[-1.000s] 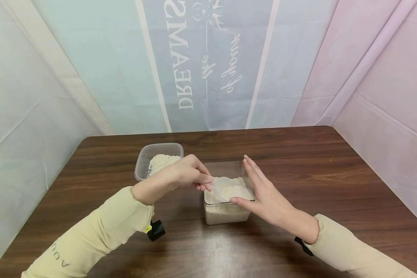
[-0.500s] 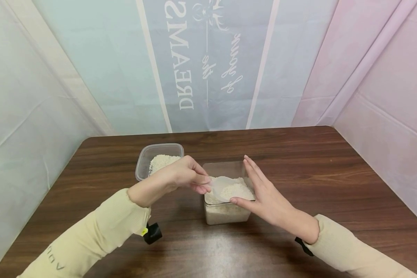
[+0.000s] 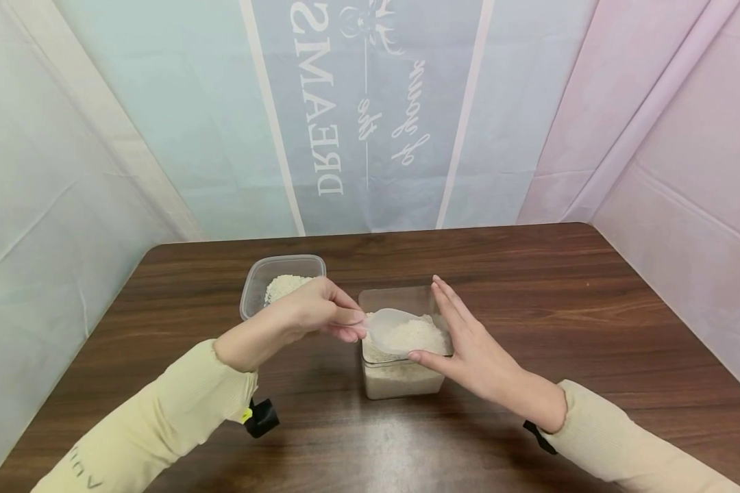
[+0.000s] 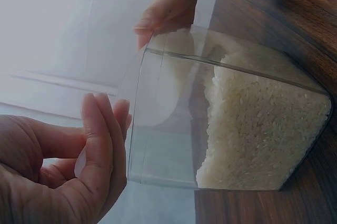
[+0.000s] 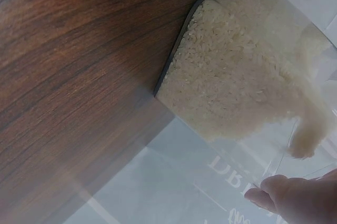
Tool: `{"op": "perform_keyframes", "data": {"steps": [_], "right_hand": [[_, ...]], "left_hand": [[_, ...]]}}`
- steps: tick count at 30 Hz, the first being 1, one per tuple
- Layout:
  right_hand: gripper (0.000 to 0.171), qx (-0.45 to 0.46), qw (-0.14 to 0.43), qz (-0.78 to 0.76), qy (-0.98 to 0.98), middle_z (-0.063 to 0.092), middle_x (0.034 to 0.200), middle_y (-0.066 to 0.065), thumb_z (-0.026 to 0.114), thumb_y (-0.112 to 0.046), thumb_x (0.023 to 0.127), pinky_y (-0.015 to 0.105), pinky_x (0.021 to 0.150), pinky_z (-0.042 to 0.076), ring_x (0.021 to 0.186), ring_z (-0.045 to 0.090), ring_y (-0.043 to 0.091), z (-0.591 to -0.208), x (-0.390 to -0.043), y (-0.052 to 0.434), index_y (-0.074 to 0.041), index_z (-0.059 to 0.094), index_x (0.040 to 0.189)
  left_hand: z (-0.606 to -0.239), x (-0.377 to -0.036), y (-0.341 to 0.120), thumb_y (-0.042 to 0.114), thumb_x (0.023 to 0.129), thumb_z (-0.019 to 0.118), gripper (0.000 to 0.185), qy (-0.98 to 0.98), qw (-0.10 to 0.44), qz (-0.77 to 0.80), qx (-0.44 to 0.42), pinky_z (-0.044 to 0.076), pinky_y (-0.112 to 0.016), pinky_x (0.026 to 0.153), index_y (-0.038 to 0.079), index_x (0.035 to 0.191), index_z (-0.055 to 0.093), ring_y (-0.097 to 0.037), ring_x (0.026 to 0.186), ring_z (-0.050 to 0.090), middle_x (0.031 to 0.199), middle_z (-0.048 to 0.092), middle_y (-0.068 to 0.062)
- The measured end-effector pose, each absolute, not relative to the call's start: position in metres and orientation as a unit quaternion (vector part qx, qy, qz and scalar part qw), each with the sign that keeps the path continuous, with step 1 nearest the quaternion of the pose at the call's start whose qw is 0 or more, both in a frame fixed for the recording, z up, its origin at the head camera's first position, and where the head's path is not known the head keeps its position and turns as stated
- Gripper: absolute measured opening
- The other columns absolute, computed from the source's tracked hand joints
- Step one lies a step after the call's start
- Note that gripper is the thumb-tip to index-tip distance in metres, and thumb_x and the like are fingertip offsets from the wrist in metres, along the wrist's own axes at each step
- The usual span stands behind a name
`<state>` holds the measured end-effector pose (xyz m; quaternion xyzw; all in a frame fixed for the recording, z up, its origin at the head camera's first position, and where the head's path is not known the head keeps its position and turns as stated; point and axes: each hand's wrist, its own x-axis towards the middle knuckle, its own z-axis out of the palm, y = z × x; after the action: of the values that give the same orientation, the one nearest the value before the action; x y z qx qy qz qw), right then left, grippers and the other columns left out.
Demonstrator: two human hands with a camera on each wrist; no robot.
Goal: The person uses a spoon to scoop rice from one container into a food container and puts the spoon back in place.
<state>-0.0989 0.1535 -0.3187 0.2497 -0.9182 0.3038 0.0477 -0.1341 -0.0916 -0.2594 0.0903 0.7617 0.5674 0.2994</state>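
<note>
A clear, square-sided container [image 3: 395, 298] stands on the table, part-filled with rice [image 4: 263, 129]. My left hand [image 3: 305, 308] pinches the handle of a translucent white scoop [image 3: 379, 327] at the container's left side. The scoop's bowl is inside the container's mouth, tilted, with rice in it; its handle is mostly hidden by my fingers. On the right, my right hand [image 3: 471, 346] rests on the container, thumb at the front rim and straight fingers along the right side. The right wrist view catches rice [image 5: 226, 71] through the wall and fingertips [image 5: 274, 187] at the rim.
Behind my left forearm sits a shallow clear plastic tub [image 3: 253, 287] with a smaller heap of rice; my hand covers part of it. A dark wooden table [image 3: 518, 274] lies under everything, with fabric backdrops [image 3: 222, 137] at its back and sides.
My left hand has drawn slightly left, and more of the scoop's bowl shows over the rice. My right hand and the container have stayed in place.
</note>
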Motion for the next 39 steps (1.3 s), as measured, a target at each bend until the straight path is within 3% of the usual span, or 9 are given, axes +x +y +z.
{"op": "perform_keyframes", "data": {"steps": [16,39], "right_hand": [[0.096,0.253,0.051,0.302,-0.918,0.009,0.152,0.005,0.065,-0.048,0.079,0.048,0.102,0.030,0.133,0.025,0.028,-0.318,-0.099,0.153,-0.008,0.010,0.146],[0.095,0.244,0.033,0.303,-0.921,0.005,0.152,0.001,0.062,-0.050,0.081,0.049,0.101,0.030,0.134,0.023,0.028,-0.318,-0.098,0.154,-0.011,0.006,0.147]], "left_hand": [[-0.258,-0.134,-0.104,-0.005,0.088,0.052,0.021,0.756,0.292,0.572,0.127,0.050,-0.018,0.060,-0.021,0.100,0.057,-0.004,0.057,0.056,0.069,0.064,-0.006],[-0.253,-0.134,-0.117,-0.005,0.089,0.051,0.024,0.743,0.273,0.600,0.116,0.049,-0.016,0.059,-0.023,0.105,0.053,-0.003,0.059,0.057,0.071,0.065,-0.006]]}}
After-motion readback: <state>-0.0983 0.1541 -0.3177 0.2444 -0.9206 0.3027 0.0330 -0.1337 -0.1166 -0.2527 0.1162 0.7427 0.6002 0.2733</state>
